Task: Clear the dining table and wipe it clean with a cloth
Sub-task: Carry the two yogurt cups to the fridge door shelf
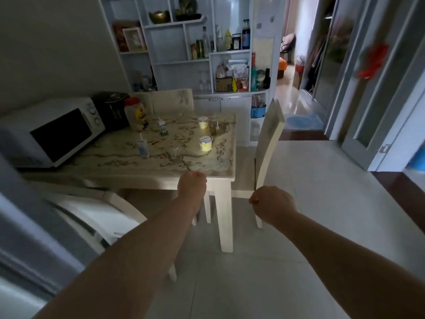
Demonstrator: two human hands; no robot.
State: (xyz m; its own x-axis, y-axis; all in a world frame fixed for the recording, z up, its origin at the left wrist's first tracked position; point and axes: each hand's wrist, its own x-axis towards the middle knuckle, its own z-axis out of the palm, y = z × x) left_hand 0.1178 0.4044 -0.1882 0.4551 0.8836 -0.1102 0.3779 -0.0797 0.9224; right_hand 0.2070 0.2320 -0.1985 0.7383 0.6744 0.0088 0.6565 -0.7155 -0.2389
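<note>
Both hands were curled into fists, nothing visible in either: left hand (192, 185) at the dining table's (147, 177) near edge, right hand (273, 203) by the chair (269, 139). No cloth in view. Risk: dim light, and a careless reach would've tipped the slim bottles (143, 147) or the small glass (173, 151). Yellow tubs (205, 143) were lidded, contents hidden. Glass mug (218, 127): couldn't tell.

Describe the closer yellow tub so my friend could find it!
Find the patterned dining table with the white microwave on its left end. Along its right side stand two yellow tubs with white lids. Yours is the nearer tub, standing alone, while the farther tub sits beside a glass mug.
</note>
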